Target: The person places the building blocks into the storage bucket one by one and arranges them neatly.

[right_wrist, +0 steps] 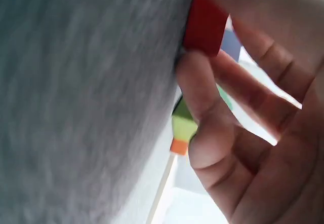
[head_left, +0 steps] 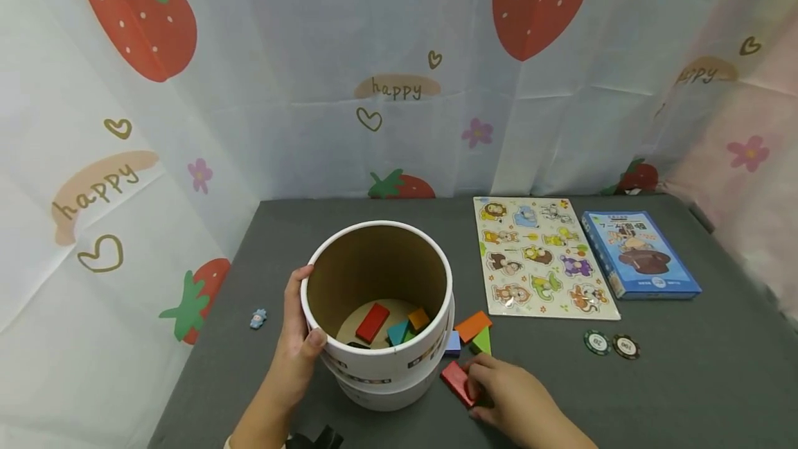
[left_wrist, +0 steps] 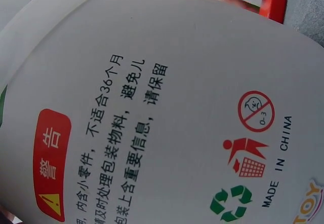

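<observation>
A white cylindrical tub (head_left: 386,366) stands at the middle of the table, with red, teal, orange and green toy blocks on its floor. My left hand (head_left: 299,345) grips its rim from the left side, thumb over the edge. Printed warnings cover the tub wall (left_wrist: 192,82) in the left wrist view. Just right of the tub, my right hand (head_left: 508,390) holds a red block (head_left: 457,382) at the table, fingers curled to its end. Beyond it lie a green triangular block (head_left: 482,341), an orange block (head_left: 473,326) and a blue block (head_left: 453,344), partly hidden by the tub.
An animal picture board (head_left: 542,255) lies at the back right, beside a blue box (head_left: 642,255). Two round chips (head_left: 597,342) rest in front of them. A small blue figure (head_left: 258,318) lies at the left. Printed curtains rise behind the table.
</observation>
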`<state>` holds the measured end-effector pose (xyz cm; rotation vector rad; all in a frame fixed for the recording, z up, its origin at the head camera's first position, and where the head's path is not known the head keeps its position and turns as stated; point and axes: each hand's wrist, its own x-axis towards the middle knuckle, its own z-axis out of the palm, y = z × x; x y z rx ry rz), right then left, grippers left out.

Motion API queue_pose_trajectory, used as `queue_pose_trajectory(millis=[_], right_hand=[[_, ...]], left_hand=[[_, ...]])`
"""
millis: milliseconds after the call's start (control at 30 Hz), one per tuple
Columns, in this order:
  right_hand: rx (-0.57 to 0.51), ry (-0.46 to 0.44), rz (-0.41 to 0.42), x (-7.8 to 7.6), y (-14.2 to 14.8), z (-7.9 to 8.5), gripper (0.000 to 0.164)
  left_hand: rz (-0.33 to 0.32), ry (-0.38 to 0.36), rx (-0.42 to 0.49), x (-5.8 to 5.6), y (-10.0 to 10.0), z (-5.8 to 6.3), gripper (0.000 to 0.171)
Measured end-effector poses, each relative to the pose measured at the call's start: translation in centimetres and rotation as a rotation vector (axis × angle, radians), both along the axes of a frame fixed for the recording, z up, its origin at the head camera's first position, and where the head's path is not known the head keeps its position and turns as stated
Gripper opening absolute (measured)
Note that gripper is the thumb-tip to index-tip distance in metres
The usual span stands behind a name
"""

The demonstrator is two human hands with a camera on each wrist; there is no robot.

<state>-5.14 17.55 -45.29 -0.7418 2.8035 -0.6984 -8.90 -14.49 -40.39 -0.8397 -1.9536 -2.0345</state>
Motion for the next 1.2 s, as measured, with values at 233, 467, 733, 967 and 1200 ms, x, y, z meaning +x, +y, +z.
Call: queue_pose_trajectory(millis=[233,467,733,967,1200], right_hand=[[0.049,-0.020,-0.006,0.1,-1.0,0.1,0.044],[0.068,-0.047,0.037,0.2,-1.9,0.0,0.051],[-0.073,0.026,-0.033,0.3,0.7,3.2,0.064],[-0.268,0.289,-0.199,-1.0,1.5,9.5,0.072],[-0.552,0.445,-0.197,-2.0,-0.6,13.7,0.071]], left_hand=[[0.007,-0.003,-0.007,0.0,-0.1,-0.1,0.076],[0.003,0.008,0.000,0.0,-0.2,-0.1,0.077],[-0.005,0.012,0.005,-0.2,0.0,-0.2,0.077],[-0.015,-0.005,-0.011,-0.4,0.1,-0.1,0.078],[0.005,0.016,-0.004,-0.2,0.0,-0.2,0.080]])
